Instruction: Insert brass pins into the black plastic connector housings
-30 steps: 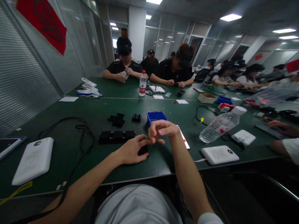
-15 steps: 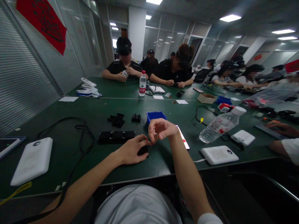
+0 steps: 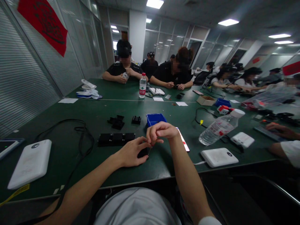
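Note:
My left hand (image 3: 133,152) rests on the green table, its fingers closed round a small black block-shaped part (image 3: 143,152) that they mostly cover. Just above that part is my right hand (image 3: 160,132), its wrist bent and its fingers curled down to the left fingertips. Whatever the right fingers hold, if anything, is hidden. To the left of my hands lies a row of black square pieces (image 3: 116,138). Farther back are several loose black pieces (image 3: 116,121) and a single black part (image 3: 136,120). A blue tray (image 3: 155,117) stands behind my right hand.
Right of my arm lie a phone (image 3: 183,139), a tilted water bottle (image 3: 219,129) and a white power bank (image 3: 219,157). Another power bank (image 3: 30,164) and black cable (image 3: 85,137) are at left. People sit across the table; a co-worker's arm (image 3: 282,134) is at right.
My right hand has turned over, its knuckles rising and its fingers now pointing down at the black part. The left hand stays almost where it was.

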A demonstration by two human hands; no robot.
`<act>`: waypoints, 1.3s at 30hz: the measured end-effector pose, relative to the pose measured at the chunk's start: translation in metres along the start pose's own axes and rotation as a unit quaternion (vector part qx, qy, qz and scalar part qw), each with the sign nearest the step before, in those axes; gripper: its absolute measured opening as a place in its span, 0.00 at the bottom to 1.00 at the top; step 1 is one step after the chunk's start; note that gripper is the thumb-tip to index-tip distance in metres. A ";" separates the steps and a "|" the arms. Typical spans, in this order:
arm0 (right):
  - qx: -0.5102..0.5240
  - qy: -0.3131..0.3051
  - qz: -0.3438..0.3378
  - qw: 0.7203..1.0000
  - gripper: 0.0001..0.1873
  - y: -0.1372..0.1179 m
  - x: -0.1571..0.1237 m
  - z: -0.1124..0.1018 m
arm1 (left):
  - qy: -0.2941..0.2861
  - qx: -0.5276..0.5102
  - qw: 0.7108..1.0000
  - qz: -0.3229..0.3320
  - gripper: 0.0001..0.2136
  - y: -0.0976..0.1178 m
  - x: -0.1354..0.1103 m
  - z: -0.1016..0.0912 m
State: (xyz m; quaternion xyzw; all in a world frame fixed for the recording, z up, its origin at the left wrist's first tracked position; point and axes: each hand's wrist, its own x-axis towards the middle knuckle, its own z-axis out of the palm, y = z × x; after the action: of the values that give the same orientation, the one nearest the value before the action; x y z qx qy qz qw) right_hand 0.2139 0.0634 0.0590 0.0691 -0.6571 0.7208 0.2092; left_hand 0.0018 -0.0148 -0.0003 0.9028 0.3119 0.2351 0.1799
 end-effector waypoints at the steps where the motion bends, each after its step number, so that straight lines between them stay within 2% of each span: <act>1: -0.008 -0.006 -0.006 1.000 0.16 -0.001 0.000 -0.001 | -0.001 0.005 1.000 -0.003 0.18 0.000 0.000 0.000; 6: -0.050 0.000 -0.023 0.998 0.11 -0.002 -0.001 -0.004 | -0.004 0.015 1.000 0.005 0.17 0.000 0.001 0.000; 11: -0.009 0.015 0.016 1.000 0.19 0.002 -0.003 -0.004 | -0.004 0.019 1.000 -0.002 0.17 0.000 0.001 0.000; 16: 0.016 0.002 -0.002 1.000 0.14 0.004 -0.002 -0.002 | -0.003 0.011 1.000 0.008 0.17 0.000 0.000 -0.001; 23: 0.026 0.006 0.009 1.000 0.16 0.003 -0.002 -0.001 | 0.000 0.002 1.000 0.008 0.17 0.001 0.001 -0.001; 32: 0.014 0.022 -0.004 1.000 0.15 0.004 0.000 -0.001 | -0.004 0.013 1.000 0.001 0.16 -0.001 0.001 0.000; 39: -0.021 0.042 0.005 0.999 0.15 0.006 -0.001 -0.004 | -0.009 0.027 1.000 0.001 0.17 0.000 0.001 -0.001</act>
State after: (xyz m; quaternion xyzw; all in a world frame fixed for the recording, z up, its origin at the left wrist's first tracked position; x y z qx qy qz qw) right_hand 0.2129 0.0667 0.0532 0.0313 -0.6630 0.7102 0.2348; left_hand 0.0019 -0.0136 0.0007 0.9097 0.3159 0.2182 0.1582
